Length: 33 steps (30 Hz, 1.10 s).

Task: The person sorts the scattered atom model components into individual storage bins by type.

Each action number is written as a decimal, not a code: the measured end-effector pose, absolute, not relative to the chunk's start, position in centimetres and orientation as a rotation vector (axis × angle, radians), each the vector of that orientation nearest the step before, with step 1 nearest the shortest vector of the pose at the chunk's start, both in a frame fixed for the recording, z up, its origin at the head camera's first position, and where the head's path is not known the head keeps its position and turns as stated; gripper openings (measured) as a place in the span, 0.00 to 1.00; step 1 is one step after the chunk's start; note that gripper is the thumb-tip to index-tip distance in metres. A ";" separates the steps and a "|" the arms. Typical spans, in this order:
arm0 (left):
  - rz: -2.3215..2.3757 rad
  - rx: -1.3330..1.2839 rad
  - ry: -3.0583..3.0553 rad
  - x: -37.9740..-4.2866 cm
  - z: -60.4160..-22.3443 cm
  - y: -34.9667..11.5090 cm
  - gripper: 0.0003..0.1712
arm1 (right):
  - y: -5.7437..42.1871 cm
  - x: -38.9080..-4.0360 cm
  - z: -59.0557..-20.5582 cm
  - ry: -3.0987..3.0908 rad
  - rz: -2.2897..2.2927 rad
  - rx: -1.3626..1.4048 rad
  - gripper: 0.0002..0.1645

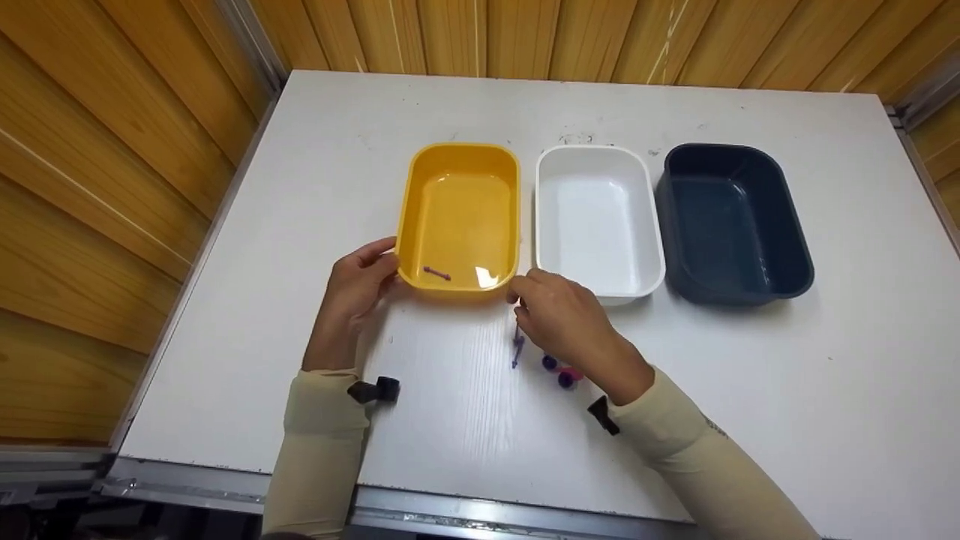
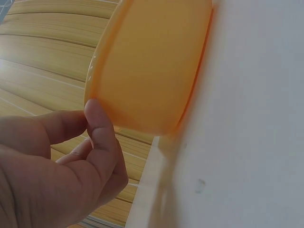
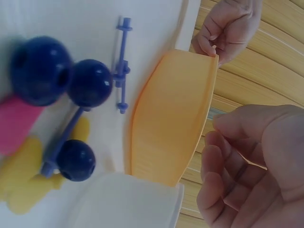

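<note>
My left hand pinches the rim of the yellow bin at its near left corner. The left wrist view shows the thumb and fingers at that rim. Inside the bin lies a small purple rod. My right hand is at the bin's near right corner, fingers loosely curled. Nothing shows between its fingertips in the right wrist view. Beneath it on the table are purple rods, dark blue balls, a pink piece and yellow pieces; the arm partly hides these in the head view.
A white bin stands right of the yellow one, and a dark blue bin is beside it at the far right. All rest on a white table. Wood-patterned walls rise behind and at the left.
</note>
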<state>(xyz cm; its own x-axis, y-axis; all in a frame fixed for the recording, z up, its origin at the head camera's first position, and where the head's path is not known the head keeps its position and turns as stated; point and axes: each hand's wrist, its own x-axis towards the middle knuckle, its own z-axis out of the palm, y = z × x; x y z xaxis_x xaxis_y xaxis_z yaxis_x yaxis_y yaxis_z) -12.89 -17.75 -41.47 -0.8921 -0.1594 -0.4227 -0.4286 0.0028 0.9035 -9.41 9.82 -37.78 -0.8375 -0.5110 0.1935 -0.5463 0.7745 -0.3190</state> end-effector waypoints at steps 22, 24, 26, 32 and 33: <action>1.978 -0.605 2.092 -12.8 -41.4 -17.9 0.23 | 10.4 -8.8 -40.4 -3.105 0.318 1.071 0.13; 1.976 -0.601 2.093 -12.8 -41.5 -17.9 0.22 | 10.4 -8.8 -40.6 -3.103 0.308 1.071 0.13; 1.986 -0.601 2.087 -12.8 -41.5 -17.8 0.22 | 10.5 -8.8 -40.8 -3.083 0.301 1.077 0.13; 1.997 -0.621 2.079 -12.9 -41.5 -17.8 0.22 | 10.5 -8.9 -41.2 -3.023 0.303 1.110 0.11; 1.993 -0.630 2.079 -12.9 -41.5 -17.8 0.22 | 10.5 -9.0 -41.2 -3.025 0.309 1.111 0.11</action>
